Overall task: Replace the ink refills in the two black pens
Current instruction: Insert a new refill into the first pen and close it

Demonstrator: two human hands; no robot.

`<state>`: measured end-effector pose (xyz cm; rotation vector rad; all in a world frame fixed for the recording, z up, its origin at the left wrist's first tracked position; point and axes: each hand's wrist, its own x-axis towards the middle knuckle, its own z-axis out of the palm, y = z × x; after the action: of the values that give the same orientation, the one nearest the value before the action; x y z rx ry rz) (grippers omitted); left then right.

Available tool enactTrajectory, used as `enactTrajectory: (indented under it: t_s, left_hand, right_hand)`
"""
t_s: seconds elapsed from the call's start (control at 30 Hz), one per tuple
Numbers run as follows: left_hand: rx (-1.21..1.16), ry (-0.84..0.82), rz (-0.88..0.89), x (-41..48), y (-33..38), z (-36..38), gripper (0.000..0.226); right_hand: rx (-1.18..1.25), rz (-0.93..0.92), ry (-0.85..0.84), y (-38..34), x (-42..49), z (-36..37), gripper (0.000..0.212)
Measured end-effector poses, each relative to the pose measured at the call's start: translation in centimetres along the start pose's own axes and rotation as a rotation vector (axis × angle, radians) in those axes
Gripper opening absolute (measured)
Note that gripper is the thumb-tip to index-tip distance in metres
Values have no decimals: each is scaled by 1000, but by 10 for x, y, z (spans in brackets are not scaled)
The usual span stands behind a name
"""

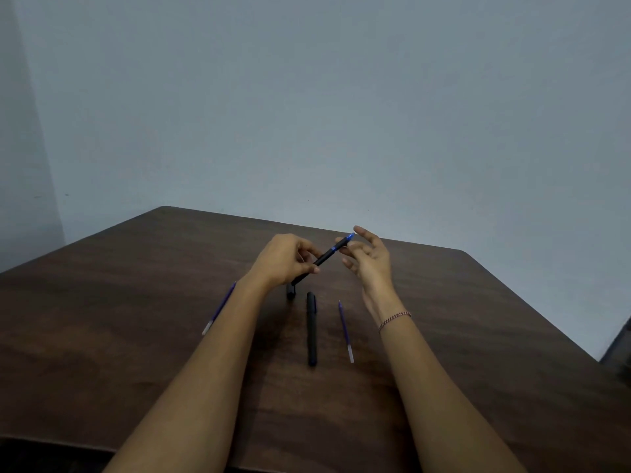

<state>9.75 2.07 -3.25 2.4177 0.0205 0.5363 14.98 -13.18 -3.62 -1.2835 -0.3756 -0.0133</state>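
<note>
The left hand [283, 257] is grasping a black pen [329, 252] in its grip, above the desk [136, 336], with the blue tip pointing up and to the right. The right hand [370, 259] has a released grip, with relaxed fingers just beside that tip; contact cannot be told. A second black pen [311, 331] lies on the desk between the forearms. One refill [345, 331] lies just to its right, and another refill [218, 310] lies beside the left forearm. A small black piece [290, 292] lies under the left hand.
</note>
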Motion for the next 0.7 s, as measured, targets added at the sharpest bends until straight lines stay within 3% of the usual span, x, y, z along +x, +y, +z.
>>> enactTrajectory:
  t_s: [0.33, 0.5, 0.7]
  left_hand:
    - [-86, 3, 9, 0, 6, 1, 33]
    - [-79, -4, 14, -1, 8, 1, 33]
    - [-83, -13, 20, -4, 11, 1, 34]
  right_hand:
    - [245, 7, -87, -3, 2, -6, 43]
    - [127, -1, -32, -2, -1, -5, 52]
    - [206, 36, -62, -4, 1, -7, 46]
